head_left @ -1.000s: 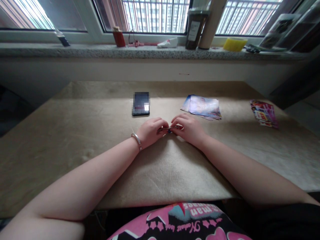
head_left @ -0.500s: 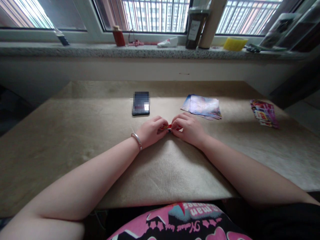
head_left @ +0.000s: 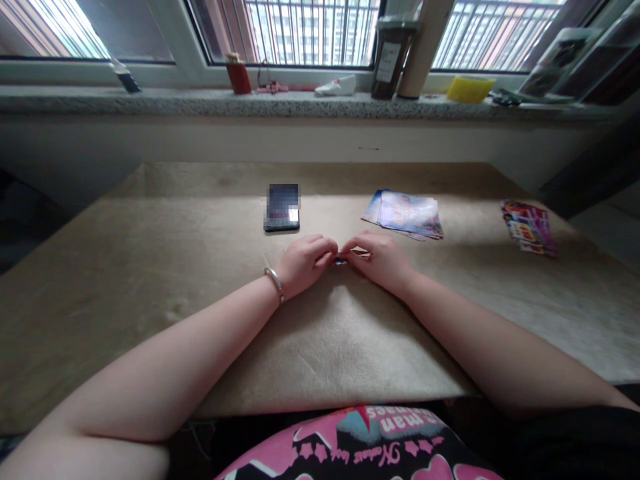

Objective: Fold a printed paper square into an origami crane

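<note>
My left hand (head_left: 309,262) and my right hand (head_left: 376,259) meet fingertip to fingertip low over the middle of the table. Both are closed in a pinch on a small folded piece of paper (head_left: 340,261). Only a dark, whitish-edged sliver of it shows between the fingers; the rest is hidden behind them. A silver bangle (head_left: 274,283) circles my left wrist. Just beyond my right hand lies a loose stack of pale blue-purple printed sheets (head_left: 410,210).
A dark phone (head_left: 282,207), its screen blurred out, lies beyond my left hand. Colourful red and purple printed papers (head_left: 530,228) are fanned at the table's right. On the windowsill stand a dark jar (head_left: 391,60), a red lighter-like object (head_left: 238,75) and a yellow tape roll (head_left: 470,89).
The folded paper's red face, visible between my hands before, is now mostly turned out of sight. My fingers have shifted slightly and closed nearer together; the things on the table have stayed put.
</note>
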Demonstrator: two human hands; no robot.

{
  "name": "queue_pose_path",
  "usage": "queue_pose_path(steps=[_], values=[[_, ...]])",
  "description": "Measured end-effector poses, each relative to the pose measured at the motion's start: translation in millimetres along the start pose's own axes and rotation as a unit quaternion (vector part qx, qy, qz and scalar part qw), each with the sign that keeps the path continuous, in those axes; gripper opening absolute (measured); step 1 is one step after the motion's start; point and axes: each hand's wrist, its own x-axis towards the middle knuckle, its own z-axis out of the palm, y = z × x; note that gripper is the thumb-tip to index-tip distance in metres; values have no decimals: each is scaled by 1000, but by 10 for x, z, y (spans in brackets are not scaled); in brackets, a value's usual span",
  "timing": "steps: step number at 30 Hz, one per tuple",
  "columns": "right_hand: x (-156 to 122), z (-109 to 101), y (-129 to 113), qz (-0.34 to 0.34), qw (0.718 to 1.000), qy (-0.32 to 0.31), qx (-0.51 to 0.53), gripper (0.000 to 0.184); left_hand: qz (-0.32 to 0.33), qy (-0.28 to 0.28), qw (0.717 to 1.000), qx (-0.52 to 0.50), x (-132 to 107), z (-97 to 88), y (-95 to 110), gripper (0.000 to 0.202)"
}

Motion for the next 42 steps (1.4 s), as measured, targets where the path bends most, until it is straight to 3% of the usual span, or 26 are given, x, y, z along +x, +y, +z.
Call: queue_pose_path(steps=[5,11,18,22,29,42], values=[[-22,-1,12,-17,987,0,159,11,-78,-26,989,-124,-4,19,-71,12],[-13,1,25,-12,985,-16,170,9,-141,-84,966,-202,12,-10,-96,19],[24,48,123,58,984,-27,166,10,-121,-121,969,-180,37,-92,-55,36],[23,57,134,75,985,-48,147,10,-101,-119,983,-96,47,-73,-47,30],[34,45,146,20,998,-43,40,8,-49,-103,993,40,9,-32,-60,23],[41,45,113,-49,992,-45,-103,12,-30,-76,995,56,1,32,-90,16]])
